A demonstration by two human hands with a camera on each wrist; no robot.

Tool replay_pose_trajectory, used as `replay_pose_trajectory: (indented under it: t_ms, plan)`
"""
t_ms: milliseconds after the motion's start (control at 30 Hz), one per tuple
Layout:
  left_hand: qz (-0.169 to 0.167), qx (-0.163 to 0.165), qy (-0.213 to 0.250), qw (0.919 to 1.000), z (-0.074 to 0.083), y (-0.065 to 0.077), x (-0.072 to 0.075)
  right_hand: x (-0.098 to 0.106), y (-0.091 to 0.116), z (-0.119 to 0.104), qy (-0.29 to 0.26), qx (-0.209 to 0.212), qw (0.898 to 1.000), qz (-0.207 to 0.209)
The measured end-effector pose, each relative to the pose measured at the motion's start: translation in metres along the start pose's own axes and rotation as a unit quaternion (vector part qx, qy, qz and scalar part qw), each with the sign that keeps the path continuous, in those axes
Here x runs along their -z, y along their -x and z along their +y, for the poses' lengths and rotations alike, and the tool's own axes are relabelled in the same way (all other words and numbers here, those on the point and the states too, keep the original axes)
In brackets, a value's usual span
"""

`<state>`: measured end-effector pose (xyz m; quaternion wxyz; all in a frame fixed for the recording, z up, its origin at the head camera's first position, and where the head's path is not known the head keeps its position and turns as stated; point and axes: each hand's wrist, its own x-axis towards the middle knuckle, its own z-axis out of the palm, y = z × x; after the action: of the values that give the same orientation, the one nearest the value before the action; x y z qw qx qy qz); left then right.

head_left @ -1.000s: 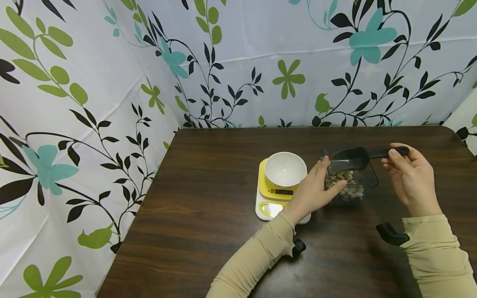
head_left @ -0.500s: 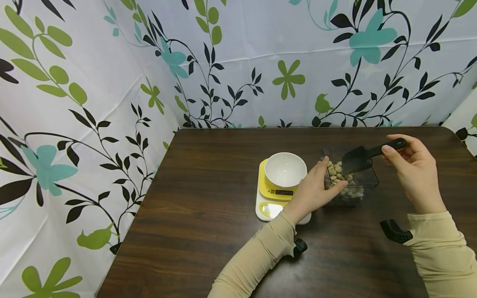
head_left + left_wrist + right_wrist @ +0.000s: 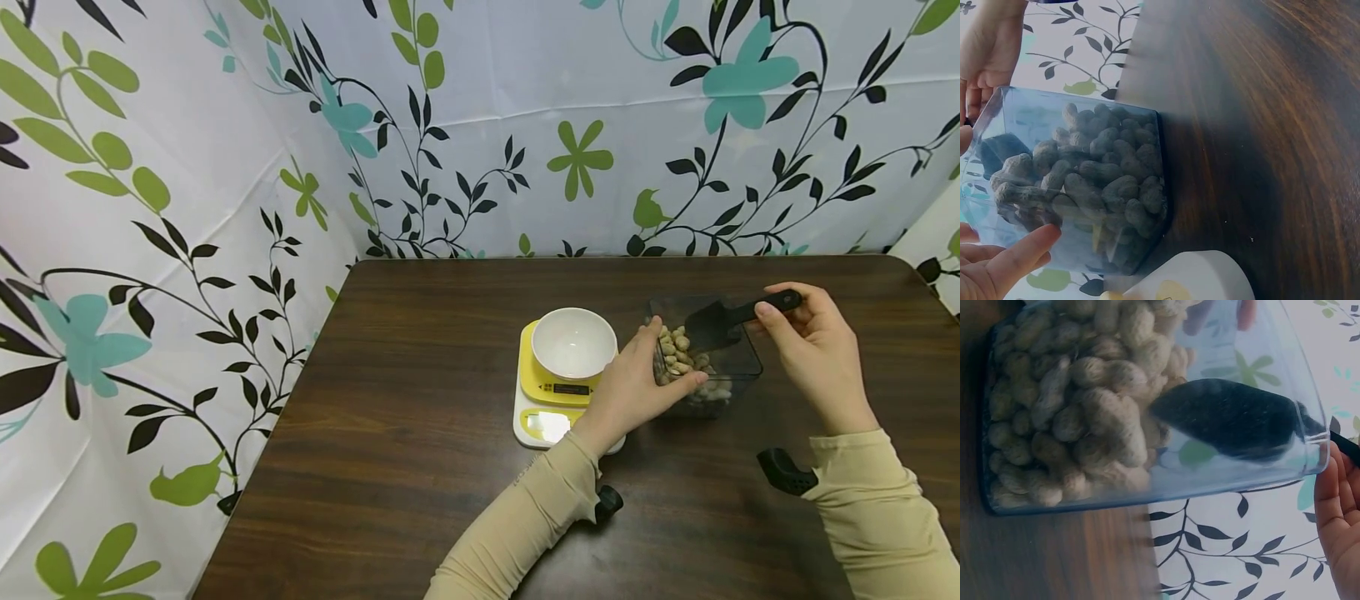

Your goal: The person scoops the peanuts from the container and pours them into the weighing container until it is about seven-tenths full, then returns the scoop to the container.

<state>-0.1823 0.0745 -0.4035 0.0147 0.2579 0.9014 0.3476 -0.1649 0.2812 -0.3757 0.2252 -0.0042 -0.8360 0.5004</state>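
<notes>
A clear plastic container holds many unshelled peanuts. My left hand grips its near left corner, thumb along the near rim and fingers at the left wall. In my right hand the handle of a black scoop is pinched between thumb and fingers. The scoop's blade dips inside the container, and in the right wrist view its tip meets the peanuts. Left of the container, a white bowl sits on a yellow and white kitchen scale. My left hand and forearm hide the scale's right side.
Everything stands on a dark wooden table. A white curtain with a leaf and bird print hangs behind the table and along its left side. A black wrist mount juts out beside my right cuff.
The scoop has swung from lying level above the container to pointing its blade down among the peanuts. My right hand has shifted slightly left. The left hand stays on the container.
</notes>
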Motion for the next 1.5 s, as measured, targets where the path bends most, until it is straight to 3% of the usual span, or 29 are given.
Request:
replay_pose_trajectory:
  t_ms: [200,433,633,867,1000,1233,1500]
  plan:
    - [0.004,0.001,0.002,1.0,0.0,0.001,-0.001,0.0,0.001,0.004,0.029,0.013,0.999,-0.024]
    - [0.009,-0.006,0.0,0.9999,-0.001,0.0,-0.002,-0.001,0.001,0.009,-0.001,0.012,0.999,-0.05]
    - [0.004,-0.009,0.006,0.9999,-0.001,0.001,-0.002,0.0,-0.001,0.006,0.052,-0.018,0.997,-0.044]
    - [0.005,-0.01,0.0,0.9999,0.0,0.002,-0.002,-0.001,-0.008,0.002,0.11,-0.001,0.991,-0.073]
    - [0.005,-0.011,-0.006,0.9999,0.0,0.002,-0.002,-0.003,-0.01,0.003,0.087,-0.008,0.994,-0.072]
    - [0.002,-0.007,-0.009,0.9999,0.0,0.001,-0.003,-0.006,-0.005,0.01,-0.019,-0.041,0.998,-0.046]
    - [0.003,0.001,-0.018,0.9998,0.001,0.001,-0.003,-0.005,0.001,0.007,0.0,-0.005,0.998,-0.058]
